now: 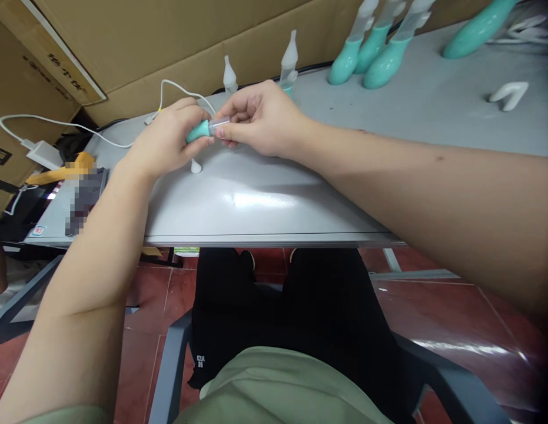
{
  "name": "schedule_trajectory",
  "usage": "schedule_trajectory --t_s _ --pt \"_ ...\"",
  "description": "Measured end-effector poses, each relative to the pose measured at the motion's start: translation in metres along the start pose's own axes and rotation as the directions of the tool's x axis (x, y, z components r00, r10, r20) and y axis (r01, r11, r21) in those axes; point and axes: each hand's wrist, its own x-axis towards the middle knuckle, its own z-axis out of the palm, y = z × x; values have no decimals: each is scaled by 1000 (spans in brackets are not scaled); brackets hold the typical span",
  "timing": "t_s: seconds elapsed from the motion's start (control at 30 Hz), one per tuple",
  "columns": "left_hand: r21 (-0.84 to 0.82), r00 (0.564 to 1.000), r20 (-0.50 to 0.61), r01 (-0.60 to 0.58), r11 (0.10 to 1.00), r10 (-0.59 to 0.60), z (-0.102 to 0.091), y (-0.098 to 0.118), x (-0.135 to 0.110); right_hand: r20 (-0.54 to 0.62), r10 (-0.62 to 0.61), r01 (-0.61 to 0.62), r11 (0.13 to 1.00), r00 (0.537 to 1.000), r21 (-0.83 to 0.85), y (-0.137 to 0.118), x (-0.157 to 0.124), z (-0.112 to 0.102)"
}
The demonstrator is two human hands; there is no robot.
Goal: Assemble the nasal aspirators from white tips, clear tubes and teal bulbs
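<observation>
My left hand point(172, 132) is closed around the teal body of a nasal aspirator point(198, 131). At its clear end point(219, 125), my right hand point(256, 118) pinches the see-through tube between thumb and fingers. Both hands are just above the grey table, and the left palm hides part of the teal body. Below the left fingers, a small white tip point(196, 166) rests on the table. Behind my hands stand a white-nozzled piece point(230, 75) and an aspirator with a clear chamber point(289, 62), their lower parts partly covered by my right hand.
Several teal aspirators point(386, 62) stand against the cardboard point(189, 35) at the back right. A white curved part point(510, 94) lies right on the table point(274, 221). A charger point(45, 154) with white cable, a yellow object point(64, 169) and a phone point(88, 197) are at left.
</observation>
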Motion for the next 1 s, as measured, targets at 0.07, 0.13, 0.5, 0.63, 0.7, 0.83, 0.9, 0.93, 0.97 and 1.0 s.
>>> schedule_trajectory --t_s 0.07,0.13,0.5,0.63,0.7,0.83,0.9,0.93,0.97,1.0 --pt "-4 1000 11 -1 1000 1 0 1 1 5 16 -16 999 1000 32 -2 -2 -1" --pt "-10 1000 12 5 1000 -5 -1 2 2 7 40 -41 997 999 62 -5 -4 0" --pt "55 1000 16 -16 998 15 3 1 1 39 63 -61 997 997 -51 0 -1 3" --pt "72 1000 14 -23 997 22 -1 8 1 32 56 -55 997 998 -47 -6 0 3" --pt "29 999 -44 11 1000 -10 -1 10 3 -10 62 -62 998 998 20 -14 0 9" --pt "-100 968 -249 10 995 -34 -1 -5 7 -154 160 -155 987 975 47 -27 -4 29" --pt "-145 955 -291 13 989 -55 0 -17 7 -97 200 -201 980 975 -5 -28 -7 37" --pt "-162 955 -287 24 986 -70 0 -22 6 -53 187 -190 981 981 -44 -26 -9 40" --pt "-172 958 -276 34 984 -81 1 -26 6 -9 156 -156 983 988 -92 -24 -10 42" --pt "-177 960 -265 38 983 -85 2 -29 6 27 109 -104 984 994 -146 -21 -11 44"
